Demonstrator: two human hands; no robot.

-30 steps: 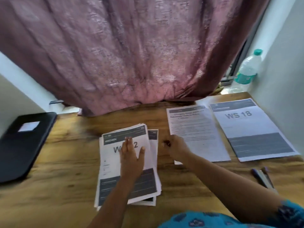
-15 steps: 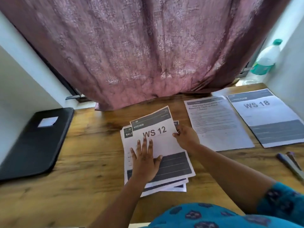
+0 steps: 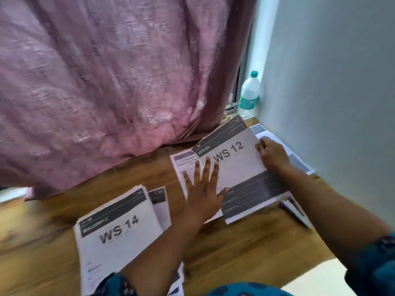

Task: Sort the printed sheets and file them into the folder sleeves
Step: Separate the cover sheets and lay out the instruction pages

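Laying the WS 12 sheet (image 3: 233,165) square onto the text page (image 3: 184,162) on the table (image 3: 245,248) calls for a flat, even slide. The unsorted stack (image 3: 116,236), WS 14 on top, waits nearer the person. Left hand (image 3: 203,195) presses it with straight, spread fingers; right hand (image 3: 272,155) pinches its far edge. Align corners before releasing.
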